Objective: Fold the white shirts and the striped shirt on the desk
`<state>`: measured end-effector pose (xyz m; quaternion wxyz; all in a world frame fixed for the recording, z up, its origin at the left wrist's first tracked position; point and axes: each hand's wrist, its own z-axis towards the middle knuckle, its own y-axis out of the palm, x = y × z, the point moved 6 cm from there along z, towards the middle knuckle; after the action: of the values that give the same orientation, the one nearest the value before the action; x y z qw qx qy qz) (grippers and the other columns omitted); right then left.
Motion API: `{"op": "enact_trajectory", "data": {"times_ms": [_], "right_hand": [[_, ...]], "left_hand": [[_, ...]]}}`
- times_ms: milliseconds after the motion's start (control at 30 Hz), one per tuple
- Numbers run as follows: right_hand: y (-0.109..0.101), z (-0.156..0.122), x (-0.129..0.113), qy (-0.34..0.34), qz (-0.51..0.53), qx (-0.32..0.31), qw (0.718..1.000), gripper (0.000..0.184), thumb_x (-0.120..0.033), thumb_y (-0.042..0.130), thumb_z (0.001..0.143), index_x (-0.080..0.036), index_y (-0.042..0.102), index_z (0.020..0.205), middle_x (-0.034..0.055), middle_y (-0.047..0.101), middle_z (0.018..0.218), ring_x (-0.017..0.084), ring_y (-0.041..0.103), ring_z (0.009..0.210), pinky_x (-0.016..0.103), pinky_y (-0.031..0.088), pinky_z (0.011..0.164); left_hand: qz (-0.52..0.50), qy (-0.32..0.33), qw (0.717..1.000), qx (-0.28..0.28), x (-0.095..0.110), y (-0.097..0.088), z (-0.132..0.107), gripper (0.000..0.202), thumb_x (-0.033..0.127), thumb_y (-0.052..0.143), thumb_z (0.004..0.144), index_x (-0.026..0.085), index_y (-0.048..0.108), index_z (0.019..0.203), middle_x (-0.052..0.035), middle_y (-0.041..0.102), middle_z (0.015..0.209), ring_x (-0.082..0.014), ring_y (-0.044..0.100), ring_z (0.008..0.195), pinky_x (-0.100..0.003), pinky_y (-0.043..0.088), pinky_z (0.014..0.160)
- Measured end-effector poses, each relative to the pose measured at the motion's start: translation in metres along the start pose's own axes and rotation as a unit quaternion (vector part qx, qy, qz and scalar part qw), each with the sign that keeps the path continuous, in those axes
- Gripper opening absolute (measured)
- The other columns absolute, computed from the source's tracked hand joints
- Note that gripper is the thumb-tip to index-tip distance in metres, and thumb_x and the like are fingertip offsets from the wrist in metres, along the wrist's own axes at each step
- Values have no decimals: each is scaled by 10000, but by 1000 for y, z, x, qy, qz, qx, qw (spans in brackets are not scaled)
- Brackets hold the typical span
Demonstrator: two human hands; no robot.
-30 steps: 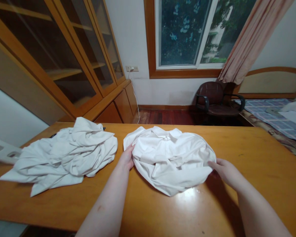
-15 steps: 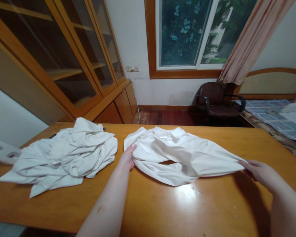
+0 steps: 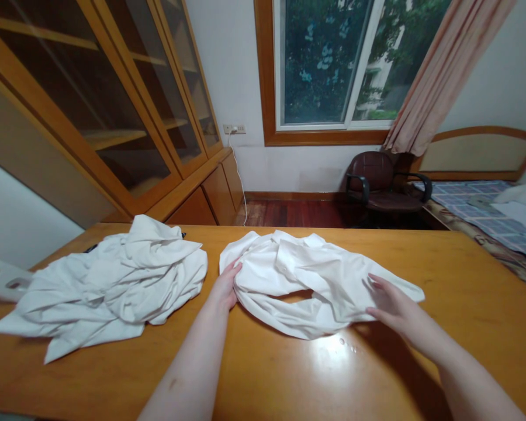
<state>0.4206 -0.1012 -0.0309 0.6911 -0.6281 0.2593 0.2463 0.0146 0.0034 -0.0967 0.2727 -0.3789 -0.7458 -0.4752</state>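
Observation:
A crumpled white shirt point(image 3: 263, 269) lies on the wooden table in front of me, with a small button showing on one fold and a gap through which the tabletop is visible. At its left edge, my left hand point(image 3: 227, 286) is closed on the fabric, thumb on top. Over the shirt's right part, my right hand point(image 3: 392, 304) has its fingers apart and grips nothing; whether the fingertips touch the cloth I cannot tell. The sleeve-like right end lies loose beyond that hand.
A heap of white cloth point(image 3: 114, 280) sits on the table point(image 3: 289, 386) to the left, beside a white plastic object point(image 3: 2, 278). Behind the table stand a glass-door cabinet point(image 3: 158, 204) and a brown armchair point(image 3: 372, 175); a bed point(image 3: 464, 196) is at right.
My right hand has let go of the shirt's right end and moved left over the cloth, its fingers now spread. The stretched end has slackened. My left hand keeps its hold.

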Motion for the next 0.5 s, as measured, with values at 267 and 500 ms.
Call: {"op": "enact_trajectory", "data": {"times_ms": [267, 500], "right_hand": [[14, 8, -4, -13, -98, -6, 995, 329, -435, 449, 825, -207, 685, 809, 89, 695, 840, 259, 619, 834, 371, 462, 773], [-87, -26, 49, 216, -10, 285, 934, 467, -540, 423, 800, -175, 601, 1032, 166, 662, 987, 336, 619, 904, 405, 482, 715]], "left_hand": [[-3, -3, 1000, 3, 2, 2, -5, 397, 130, 610, 789, 157, 573, 1183, -123, 706, 1009, -233, 677, 934, -375, 533, 865], [-3, -5, 1000, 8, 3, 3, -7, 391, 126, 612, 789, 161, 575, 1176, -120, 708, 1000, -237, 677, 933, -376, 536, 859]]}}
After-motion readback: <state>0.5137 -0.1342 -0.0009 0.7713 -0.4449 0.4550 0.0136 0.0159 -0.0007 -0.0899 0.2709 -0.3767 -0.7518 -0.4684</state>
